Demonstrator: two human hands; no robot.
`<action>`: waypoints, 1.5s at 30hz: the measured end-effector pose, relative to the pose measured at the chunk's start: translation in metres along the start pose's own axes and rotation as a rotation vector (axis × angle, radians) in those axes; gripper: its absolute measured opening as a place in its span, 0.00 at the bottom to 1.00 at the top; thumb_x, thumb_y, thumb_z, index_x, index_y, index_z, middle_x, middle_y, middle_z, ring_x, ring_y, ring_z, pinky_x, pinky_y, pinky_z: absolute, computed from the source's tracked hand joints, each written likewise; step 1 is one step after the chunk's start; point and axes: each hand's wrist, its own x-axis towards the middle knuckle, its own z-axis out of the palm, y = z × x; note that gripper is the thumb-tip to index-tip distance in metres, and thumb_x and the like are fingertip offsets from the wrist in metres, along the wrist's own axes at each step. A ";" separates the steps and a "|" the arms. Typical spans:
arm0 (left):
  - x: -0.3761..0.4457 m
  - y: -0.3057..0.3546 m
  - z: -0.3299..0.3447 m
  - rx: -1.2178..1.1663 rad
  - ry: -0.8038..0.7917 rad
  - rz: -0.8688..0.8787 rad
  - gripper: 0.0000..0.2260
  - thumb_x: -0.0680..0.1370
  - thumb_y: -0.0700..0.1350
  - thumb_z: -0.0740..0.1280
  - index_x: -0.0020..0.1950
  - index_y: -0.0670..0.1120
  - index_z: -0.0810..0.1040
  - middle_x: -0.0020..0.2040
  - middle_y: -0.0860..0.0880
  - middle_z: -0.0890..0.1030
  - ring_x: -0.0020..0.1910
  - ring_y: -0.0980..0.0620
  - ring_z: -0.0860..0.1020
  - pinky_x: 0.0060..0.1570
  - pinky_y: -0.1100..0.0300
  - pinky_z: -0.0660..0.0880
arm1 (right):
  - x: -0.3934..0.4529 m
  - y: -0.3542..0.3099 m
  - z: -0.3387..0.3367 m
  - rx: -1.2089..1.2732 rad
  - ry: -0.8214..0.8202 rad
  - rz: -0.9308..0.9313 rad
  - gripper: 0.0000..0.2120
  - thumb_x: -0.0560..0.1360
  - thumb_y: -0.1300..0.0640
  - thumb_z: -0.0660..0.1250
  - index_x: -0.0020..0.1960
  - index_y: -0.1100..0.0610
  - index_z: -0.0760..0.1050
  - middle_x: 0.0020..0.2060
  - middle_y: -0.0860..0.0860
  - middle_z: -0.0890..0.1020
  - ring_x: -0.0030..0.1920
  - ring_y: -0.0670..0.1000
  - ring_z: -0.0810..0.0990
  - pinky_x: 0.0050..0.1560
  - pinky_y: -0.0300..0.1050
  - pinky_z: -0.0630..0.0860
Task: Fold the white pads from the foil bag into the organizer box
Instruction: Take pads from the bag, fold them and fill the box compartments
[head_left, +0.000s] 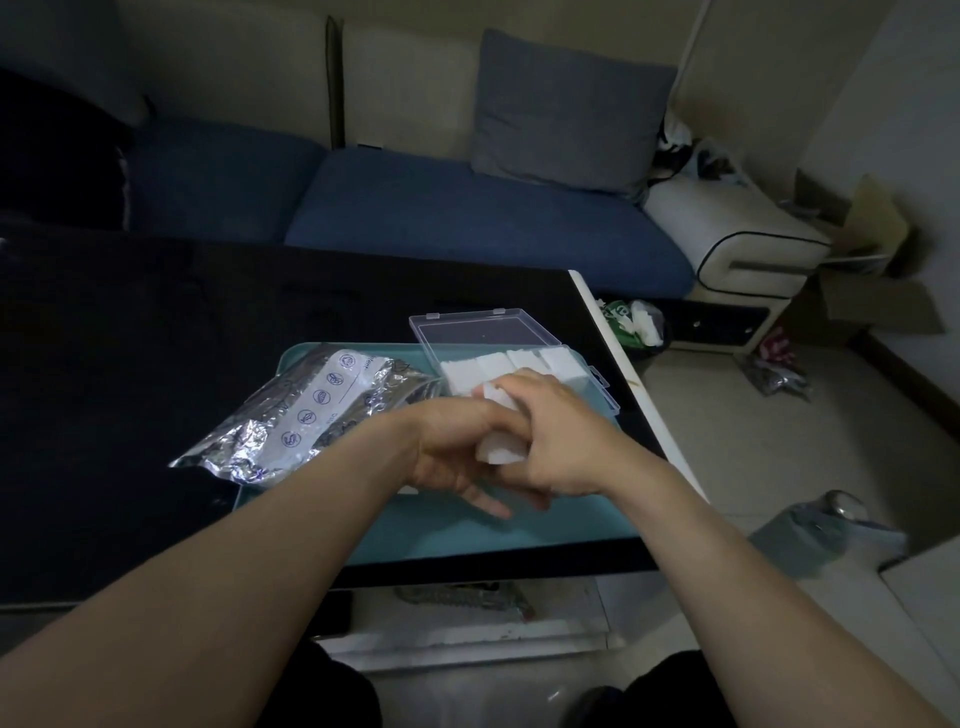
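Head view: left hand (457, 452) and right hand (550, 441) both pinch a soft white pad (496, 451) mid-fold. Best to square edges before seating it in the clear plastic organizer box (605, 387).

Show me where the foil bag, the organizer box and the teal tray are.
foil bag (306, 415): head view, middle of the crinkled front.
organizer box (488, 332): head view, the open clear lid.
teal tray (467, 530): head view, bare near part.
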 end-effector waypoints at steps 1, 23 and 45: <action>0.000 0.000 0.001 0.023 -0.001 -0.001 0.09 0.79 0.41 0.62 0.57 0.42 0.77 0.53 0.36 0.82 0.54 0.37 0.81 0.54 0.46 0.75 | 0.001 0.001 0.000 0.025 0.015 0.000 0.34 0.64 0.56 0.80 0.66 0.49 0.73 0.57 0.48 0.76 0.57 0.51 0.76 0.54 0.49 0.78; 0.007 0.005 -0.003 -0.300 -0.006 0.054 0.28 0.74 0.61 0.69 0.63 0.39 0.77 0.52 0.37 0.76 0.56 0.33 0.79 0.50 0.47 0.82 | -0.007 0.029 -0.012 0.727 0.009 0.184 0.10 0.73 0.63 0.76 0.53 0.62 0.81 0.42 0.52 0.86 0.43 0.50 0.84 0.47 0.49 0.77; 0.009 0.011 -0.004 -0.398 0.095 0.099 0.23 0.78 0.53 0.66 0.66 0.37 0.75 0.51 0.37 0.79 0.42 0.38 0.80 0.37 0.52 0.82 | 0.002 0.017 -0.011 0.394 0.153 0.158 0.08 0.75 0.59 0.74 0.52 0.55 0.77 0.50 0.50 0.84 0.54 0.46 0.82 0.54 0.42 0.77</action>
